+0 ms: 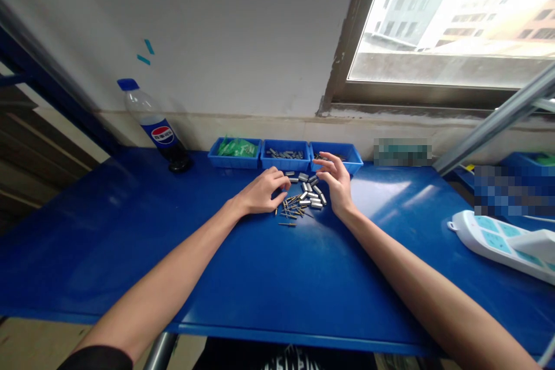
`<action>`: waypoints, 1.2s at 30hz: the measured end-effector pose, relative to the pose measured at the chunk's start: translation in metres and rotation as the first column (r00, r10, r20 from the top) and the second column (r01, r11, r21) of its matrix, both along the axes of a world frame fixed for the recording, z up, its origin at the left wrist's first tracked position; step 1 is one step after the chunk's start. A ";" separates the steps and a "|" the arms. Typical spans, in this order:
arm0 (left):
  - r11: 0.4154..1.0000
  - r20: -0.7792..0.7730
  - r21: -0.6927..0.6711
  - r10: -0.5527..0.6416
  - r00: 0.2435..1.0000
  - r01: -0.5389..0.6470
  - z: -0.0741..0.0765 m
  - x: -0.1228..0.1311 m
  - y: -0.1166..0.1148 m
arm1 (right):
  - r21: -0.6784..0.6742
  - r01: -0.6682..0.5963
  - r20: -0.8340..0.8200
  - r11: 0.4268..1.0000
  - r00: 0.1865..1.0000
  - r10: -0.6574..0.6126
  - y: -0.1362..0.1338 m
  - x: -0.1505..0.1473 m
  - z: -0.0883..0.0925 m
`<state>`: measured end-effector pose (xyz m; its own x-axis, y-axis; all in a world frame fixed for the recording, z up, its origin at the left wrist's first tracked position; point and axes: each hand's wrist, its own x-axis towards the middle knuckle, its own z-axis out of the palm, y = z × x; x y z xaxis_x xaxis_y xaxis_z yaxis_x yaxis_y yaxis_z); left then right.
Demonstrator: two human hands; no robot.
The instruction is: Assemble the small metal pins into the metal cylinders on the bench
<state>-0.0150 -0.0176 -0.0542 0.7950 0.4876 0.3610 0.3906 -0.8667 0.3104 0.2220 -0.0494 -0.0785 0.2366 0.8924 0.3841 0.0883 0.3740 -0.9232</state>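
Small silver metal blocks (pixel 313 196) lie in a loose pile on the blue table. Just in front of them is a heap of thin pins with brass-coloured ends (pixel 295 206). My left hand (pixel 265 189) rests at the left side of the pile, fingers curved and thumb apart, with nothing visible in it. On the other side my right hand (pixel 336 180) is raised, its fingers spread near the front of the right blue bin (pixel 354 163). Nothing shows between those fingers. The middle blue bin (pixel 286 164) holds more grey metal pieces.
The left blue bin (pixel 234 163) contains a green plastic bag. A cola bottle (pixel 158 127) stands at the back left. At the right lies a white power strip (pixel 498 243), near a slanting metal bar (pixel 489 118). Wall and window (pixel 433 92) bound the table's (pixel 277 283) rear.
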 end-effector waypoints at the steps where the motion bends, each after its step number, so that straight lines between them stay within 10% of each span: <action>1: 0.999 -0.018 0.038 0.016 1.000 -0.016 -0.002 0.002 0.000 | 0.000 -0.007 -0.005 1.000 1.000 0.007 0.000 0.000 0.000; 17: 0.999 -0.214 0.046 -0.010 0.977 0.020 0.007 0.014 -0.015 | 0.077 0.123 0.269 0.989 0.953 -0.139 -0.013 -0.005 0.016; 25: 0.988 -0.328 0.147 0.005 0.945 0.046 0.002 0.015 0.018 | -0.244 -0.259 0.854 0.935 0.400 0.334 -0.036 0.014 0.065; 36: 0.989 -0.087 -0.123 0.068 0.994 -0.079 0.018 0.004 0.029 | -0.293 -0.313 0.932 0.904 0.119 0.343 -0.021 -0.007 0.068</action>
<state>-0.0105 0.0117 -0.0358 0.7800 0.5831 0.2272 0.4805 -0.7906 0.3796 0.2149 -0.0705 -0.0109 -0.6127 0.7892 0.0419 0.7637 0.6048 -0.2257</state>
